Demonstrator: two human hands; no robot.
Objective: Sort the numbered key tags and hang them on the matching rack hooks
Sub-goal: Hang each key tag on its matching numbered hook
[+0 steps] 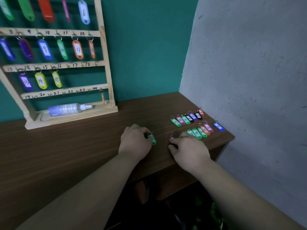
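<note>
Hands work low over the desk (83, 146), palms down, with both forearms reaching forward. The left hand (135, 140) has its fingers curled round a green tag (153, 141). That tag's ring end points away from the person and its body projects past the fingertips toward the right hand; its number is covered. The right hand (189, 150) pinches a pink tag (171, 138) between forefinger and thumb. Most of that tag is hidden, and whether it rests on the surface cannot be determined. The rack (106, 67) stands ahead of both hands and to their left, so the left hand is the nearer one. Free hooks show on the third rail at the end closest to the hands and along most of the lowest rail. Remaining loose tags (185, 120) lie in two rows just beyond the right hand's fingers, well apart from the left hand. Judged from this layout, hanging requires an upward, forward-left reach with the ring leading, once the number is read.
</note>
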